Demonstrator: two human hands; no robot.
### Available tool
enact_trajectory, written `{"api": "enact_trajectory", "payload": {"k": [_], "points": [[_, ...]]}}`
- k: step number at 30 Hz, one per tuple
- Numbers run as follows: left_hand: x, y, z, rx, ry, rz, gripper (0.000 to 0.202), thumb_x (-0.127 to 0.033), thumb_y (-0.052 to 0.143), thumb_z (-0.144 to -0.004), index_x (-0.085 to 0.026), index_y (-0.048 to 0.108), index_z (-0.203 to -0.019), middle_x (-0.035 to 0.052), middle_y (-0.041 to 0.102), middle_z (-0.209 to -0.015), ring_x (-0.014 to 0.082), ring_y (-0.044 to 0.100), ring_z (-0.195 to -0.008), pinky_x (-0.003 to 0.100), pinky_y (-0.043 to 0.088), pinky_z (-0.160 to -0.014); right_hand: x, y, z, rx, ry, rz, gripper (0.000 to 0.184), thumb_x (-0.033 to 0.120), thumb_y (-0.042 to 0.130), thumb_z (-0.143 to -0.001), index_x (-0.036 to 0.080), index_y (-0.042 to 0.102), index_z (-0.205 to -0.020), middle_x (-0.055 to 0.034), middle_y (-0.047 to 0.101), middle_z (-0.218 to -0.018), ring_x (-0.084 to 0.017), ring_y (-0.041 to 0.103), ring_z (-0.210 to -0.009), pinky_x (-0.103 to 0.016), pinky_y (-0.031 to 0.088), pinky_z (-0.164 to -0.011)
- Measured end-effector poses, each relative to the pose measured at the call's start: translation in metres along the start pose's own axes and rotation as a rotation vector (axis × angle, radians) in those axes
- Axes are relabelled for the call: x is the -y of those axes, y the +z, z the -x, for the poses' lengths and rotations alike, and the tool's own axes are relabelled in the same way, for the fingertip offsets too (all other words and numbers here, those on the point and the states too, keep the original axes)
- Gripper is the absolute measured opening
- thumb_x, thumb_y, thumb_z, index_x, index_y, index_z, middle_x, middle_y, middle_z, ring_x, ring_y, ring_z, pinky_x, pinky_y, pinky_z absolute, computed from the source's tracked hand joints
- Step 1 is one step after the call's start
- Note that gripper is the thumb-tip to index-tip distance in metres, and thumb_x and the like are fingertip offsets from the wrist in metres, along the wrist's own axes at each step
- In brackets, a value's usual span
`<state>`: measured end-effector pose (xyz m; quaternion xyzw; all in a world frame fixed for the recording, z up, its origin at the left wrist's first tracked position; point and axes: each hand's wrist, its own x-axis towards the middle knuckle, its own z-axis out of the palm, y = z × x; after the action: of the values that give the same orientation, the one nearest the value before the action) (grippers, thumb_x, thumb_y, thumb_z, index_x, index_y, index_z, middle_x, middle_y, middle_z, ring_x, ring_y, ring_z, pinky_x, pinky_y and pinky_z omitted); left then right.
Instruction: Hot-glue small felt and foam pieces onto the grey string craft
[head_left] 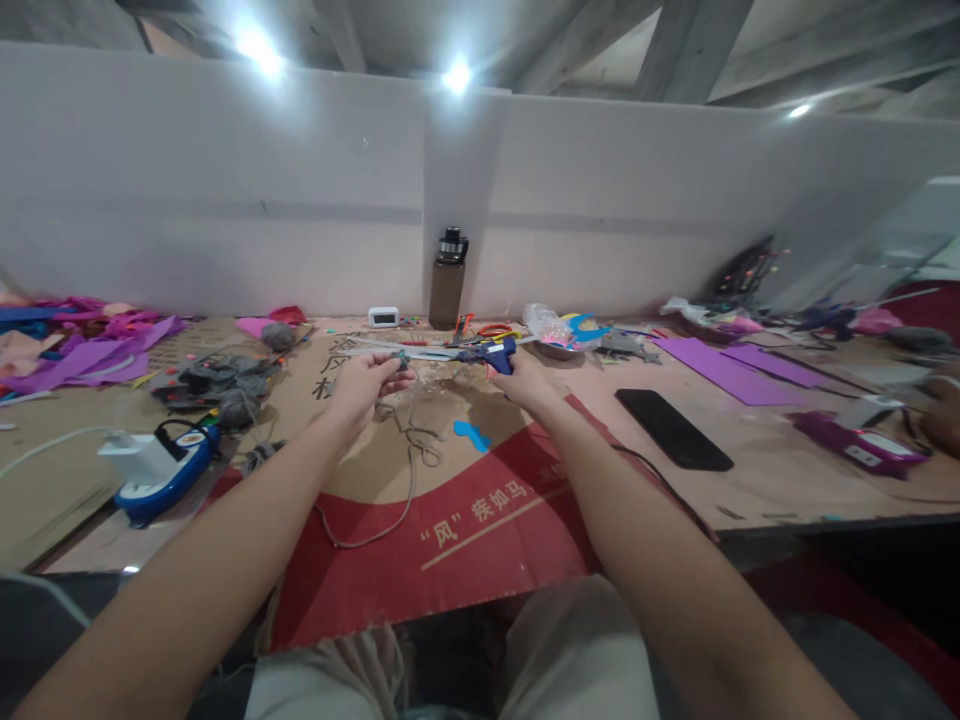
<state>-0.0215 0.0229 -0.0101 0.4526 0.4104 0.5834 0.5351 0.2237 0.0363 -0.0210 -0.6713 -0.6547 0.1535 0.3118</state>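
My right hand (521, 382) is closed round a blue glue gun (495, 354), its nozzle pointing left toward my other hand. My left hand (367, 383) pinches a small grey piece (403, 360) at the fingertips, just left of the nozzle. A grey cord (409, 470) trails from under my left hand down across the cardboard sheet (450, 540), which is brown and red with printed characters. A small blue foam cut-out (471, 434) lies on the cardboard between my forearms.
A black phone (673, 428) lies to the right. A dark bottle (448, 280) and a white clock (383, 317) stand by the back wall. Purple sheets (720, 368), grey felt pieces (217, 380), a blue-and-white device (161, 470), a purple tool (862, 445) and scraps surround the work area.
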Motion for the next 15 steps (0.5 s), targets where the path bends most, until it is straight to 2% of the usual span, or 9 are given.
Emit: {"api": "enact_trajectory", "payload": {"k": [3,6,8,11,15], "points": [[0.0,-0.001,0.001,-0.03,-0.01,-0.035,0.008,-0.014,0.067,-0.075,-0.012,0.06,-0.078,0.0071,0.068,-0.071,0.0121,0.067,-0.062,0.019,0.051,-0.054,0.016,0.005,0.007,-0.02,-0.092,-0.309,0.03,0.023,0.052,-0.074,0.015,0.056,-0.103,-0.0071,0.066,-0.085,-0.016,0.061,-0.066,-0.027,0.046,-0.06],[0.0,-0.003,-0.001,-0.081,0.003,-0.103,0.013,-0.019,0.07,-0.071,-0.012,0.062,-0.078,0.005,0.065,-0.068,0.0104,0.063,-0.057,0.015,0.04,-0.042,0.028,0.011,0.017,0.029,-0.22,-0.559,0.03,0.024,0.054,-0.075,0.017,0.051,-0.103,-0.0042,0.064,-0.086,-0.014,0.059,-0.063,-0.027,0.049,-0.058],[0.002,-0.004,-0.003,-0.106,0.032,-0.126,0.013,-0.02,0.071,-0.069,-0.012,0.063,-0.075,0.0025,0.062,-0.062,0.0077,0.057,-0.051,0.014,0.035,-0.04,0.032,0.015,0.021,0.066,-0.298,-0.664,0.032,0.024,0.055,-0.075,0.019,0.048,-0.106,-0.0026,0.064,-0.086,-0.013,0.058,-0.062,-0.026,0.049,-0.057],[0.004,-0.005,-0.005,-0.112,0.046,-0.14,0.01,-0.019,0.069,-0.069,-0.011,0.063,-0.07,0.0005,0.057,-0.056,0.0057,0.049,-0.046,0.016,0.036,-0.043,0.034,0.018,0.025,0.083,-0.358,-0.628,0.03,0.023,0.054,-0.078,0.021,0.048,-0.107,-0.0012,0.064,-0.082,-0.012,0.055,-0.058,-0.027,0.049,-0.055],[0.006,-0.002,-0.005,-0.09,0.039,-0.142,0.011,-0.019,0.07,-0.067,-0.011,0.062,-0.066,0.0016,0.058,-0.057,0.0069,0.05,-0.048,0.018,0.039,-0.047,0.036,0.017,0.029,0.05,-0.404,-0.434,0.025,0.027,0.053,-0.081,0.021,0.05,-0.105,-0.0043,0.064,-0.083,-0.017,0.057,-0.063,-0.03,0.048,-0.058]]}}
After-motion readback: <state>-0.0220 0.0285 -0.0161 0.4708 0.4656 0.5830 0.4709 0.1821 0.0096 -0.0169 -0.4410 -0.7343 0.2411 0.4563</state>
